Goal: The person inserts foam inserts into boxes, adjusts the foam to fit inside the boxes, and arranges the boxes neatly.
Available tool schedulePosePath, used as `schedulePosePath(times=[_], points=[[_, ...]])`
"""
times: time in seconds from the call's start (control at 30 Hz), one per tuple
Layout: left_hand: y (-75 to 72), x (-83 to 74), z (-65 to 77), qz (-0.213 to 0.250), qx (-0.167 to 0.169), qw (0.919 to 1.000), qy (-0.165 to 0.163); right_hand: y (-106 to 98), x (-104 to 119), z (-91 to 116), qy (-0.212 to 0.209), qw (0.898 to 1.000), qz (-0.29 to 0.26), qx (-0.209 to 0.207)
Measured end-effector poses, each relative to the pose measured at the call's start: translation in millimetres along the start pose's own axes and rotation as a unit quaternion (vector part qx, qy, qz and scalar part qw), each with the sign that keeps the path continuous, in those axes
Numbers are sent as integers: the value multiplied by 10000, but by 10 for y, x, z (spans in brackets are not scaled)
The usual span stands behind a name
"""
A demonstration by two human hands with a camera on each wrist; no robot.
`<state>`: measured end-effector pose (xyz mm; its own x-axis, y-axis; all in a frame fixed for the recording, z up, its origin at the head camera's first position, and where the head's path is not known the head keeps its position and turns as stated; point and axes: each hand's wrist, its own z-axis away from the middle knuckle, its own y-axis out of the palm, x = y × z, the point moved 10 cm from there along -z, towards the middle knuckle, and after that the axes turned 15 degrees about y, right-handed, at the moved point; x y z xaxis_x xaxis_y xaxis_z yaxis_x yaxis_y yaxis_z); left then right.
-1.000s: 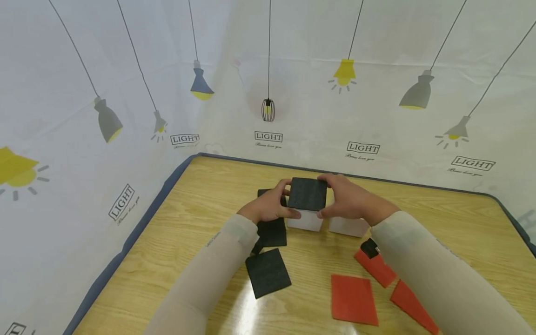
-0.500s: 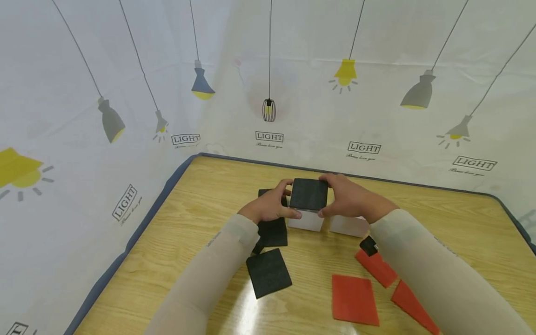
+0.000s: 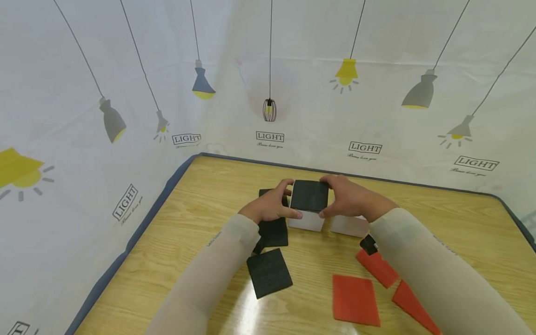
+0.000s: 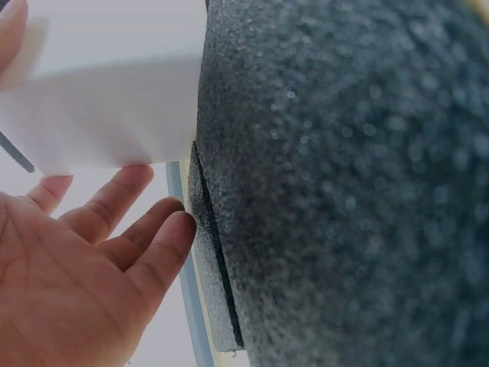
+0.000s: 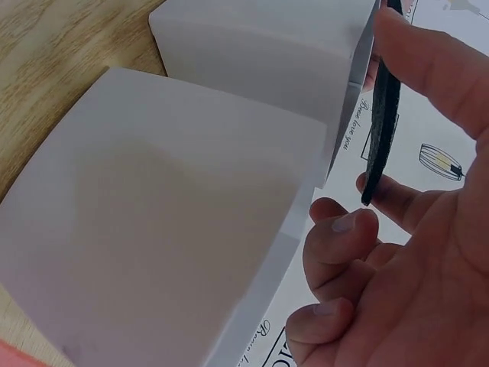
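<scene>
At the back of the table two white boxes stand side by side, a left box (image 3: 306, 221) and a right box (image 5: 160, 199). Level over the left one's top is a black foam square (image 3: 310, 195), seen edge-on in the right wrist view. My right hand (image 3: 351, 197) pinches that square between thumb and index finger, its other fingers curled below. My left hand (image 3: 268, 204) spans the left box, thumb along the front and fingertips (image 4: 137, 174) at the far side. The square hides the box's top in the head view.
More black foam squares (image 3: 269, 273) lie left of the boxes, partly under my left forearm. Red squares (image 3: 356, 300) lie at the front right, some partly behind my right sleeve. A white curtain printed with lamps (image 3: 268, 56) borders the wooden table (image 3: 201, 195).
The black foam square has sunk slightly toward the top of the left white box. Both hands keep nearly the same place, and the rest lies as before.
</scene>
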<state>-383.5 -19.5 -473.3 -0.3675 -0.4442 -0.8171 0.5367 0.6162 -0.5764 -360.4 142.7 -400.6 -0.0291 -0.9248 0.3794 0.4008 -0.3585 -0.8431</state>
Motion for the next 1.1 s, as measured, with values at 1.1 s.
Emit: schedulePosePath(times=[1.1], points=[[-9,20,-20,-8,-43,10000,38,97,-50,-111,229,9995,80,218]])
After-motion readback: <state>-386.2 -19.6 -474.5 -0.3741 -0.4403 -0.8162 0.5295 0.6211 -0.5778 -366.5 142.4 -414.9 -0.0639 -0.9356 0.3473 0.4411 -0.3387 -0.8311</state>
